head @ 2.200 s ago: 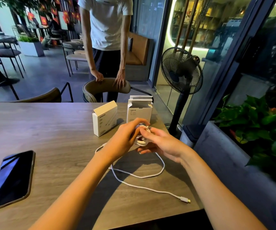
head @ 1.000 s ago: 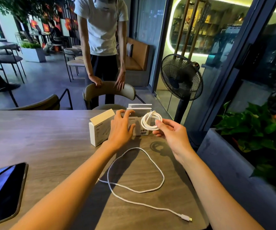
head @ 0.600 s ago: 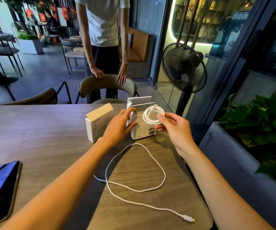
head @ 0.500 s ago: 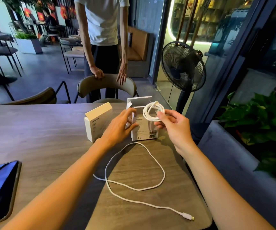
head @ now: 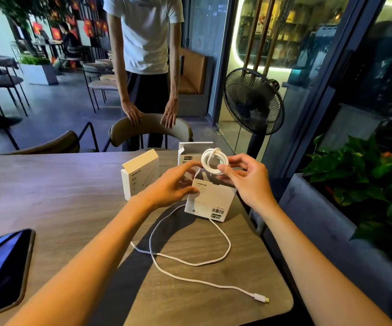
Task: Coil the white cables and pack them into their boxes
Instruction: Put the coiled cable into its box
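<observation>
Head view, right hand (head: 244, 180): pinched the coiled white cable (head: 214, 161) above the open box (head: 210, 198).
Left hand (head: 171, 182): gripped that tilted box's upper edge.
Table (head: 60, 189): loose white cable (head: 190, 260) lay uncoiled near the front edge; second box (head: 138, 175) stood just beside.

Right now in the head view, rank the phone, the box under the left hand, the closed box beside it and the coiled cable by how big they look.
1. Phone, though nearness to the camera inflates it.
2. Box under the left hand and closed box: too alike to rank.
3. Coiled cable, smallest, in the right hand.
</observation>
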The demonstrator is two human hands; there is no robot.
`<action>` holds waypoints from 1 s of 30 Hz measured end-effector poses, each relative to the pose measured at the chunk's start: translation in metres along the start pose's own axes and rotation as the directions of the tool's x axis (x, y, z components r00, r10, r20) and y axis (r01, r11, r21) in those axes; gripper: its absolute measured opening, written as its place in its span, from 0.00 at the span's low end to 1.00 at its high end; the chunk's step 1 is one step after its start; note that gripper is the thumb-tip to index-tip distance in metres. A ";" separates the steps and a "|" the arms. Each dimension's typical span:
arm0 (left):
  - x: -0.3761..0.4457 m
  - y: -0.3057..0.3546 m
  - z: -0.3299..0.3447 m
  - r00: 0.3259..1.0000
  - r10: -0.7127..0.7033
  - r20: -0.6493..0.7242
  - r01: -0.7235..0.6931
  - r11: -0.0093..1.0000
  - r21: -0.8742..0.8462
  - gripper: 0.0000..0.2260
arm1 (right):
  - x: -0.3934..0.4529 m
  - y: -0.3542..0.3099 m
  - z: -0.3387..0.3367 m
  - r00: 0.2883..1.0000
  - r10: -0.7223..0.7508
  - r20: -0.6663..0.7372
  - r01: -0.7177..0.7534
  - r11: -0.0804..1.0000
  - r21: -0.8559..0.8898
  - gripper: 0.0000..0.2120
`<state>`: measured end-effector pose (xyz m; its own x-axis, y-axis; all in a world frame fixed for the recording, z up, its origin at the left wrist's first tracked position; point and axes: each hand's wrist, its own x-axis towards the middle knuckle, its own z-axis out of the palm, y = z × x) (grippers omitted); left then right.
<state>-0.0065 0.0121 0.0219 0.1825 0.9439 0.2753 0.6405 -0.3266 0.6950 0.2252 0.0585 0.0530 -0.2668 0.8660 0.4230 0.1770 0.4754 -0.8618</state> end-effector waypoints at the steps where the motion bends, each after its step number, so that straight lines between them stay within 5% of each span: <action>1: -0.001 0.001 0.000 1.000 -0.002 0.003 0.002 1.000 -0.004 0.28 | -0.001 0.000 -0.001 1.000 -0.008 0.009 0.008 1.000 -0.001 0.11; 8: -0.008 0.005 -0.001 0.999 -0.041 0.002 0.041 0.997 -0.061 0.23 | -0.002 0.001 -0.011 0.984 -0.157 0.086 0.177 0.935 -0.307 0.07; 14: -0.011 0.008 0.002 0.998 -0.058 -0.021 0.056 0.995 -0.086 0.21 | -0.003 -0.001 -0.004 0.925 -0.265 0.272 0.377 0.734 -0.565 0.10; 22: -0.016 0.003 0.004 0.998 -0.047 -0.038 0.043 0.995 -0.095 0.24 | -0.011 0.009 0.005 0.920 -0.203 0.335 0.376 0.695 -0.613 0.21; 27: -0.024 -0.009 0.016 0.993 0.024 -0.117 -0.025 1.000 -0.012 0.18 | -0.020 0.028 0.000 0.929 -0.369 0.015 0.329 0.806 -0.491 0.13; 30: -0.029 -0.015 0.025 0.982 0.042 -0.182 -0.044 0.999 -0.008 0.16 | -0.028 0.039 0.003 0.964 -0.259 -0.054 0.215 0.886 -0.412 0.09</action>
<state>-0.0029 -0.0092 -0.0132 0.0705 0.9047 0.4202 0.6256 -0.3682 0.6878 0.2369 0.0523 0.0062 -0.2524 0.7204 0.6461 0.4893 0.6710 -0.5571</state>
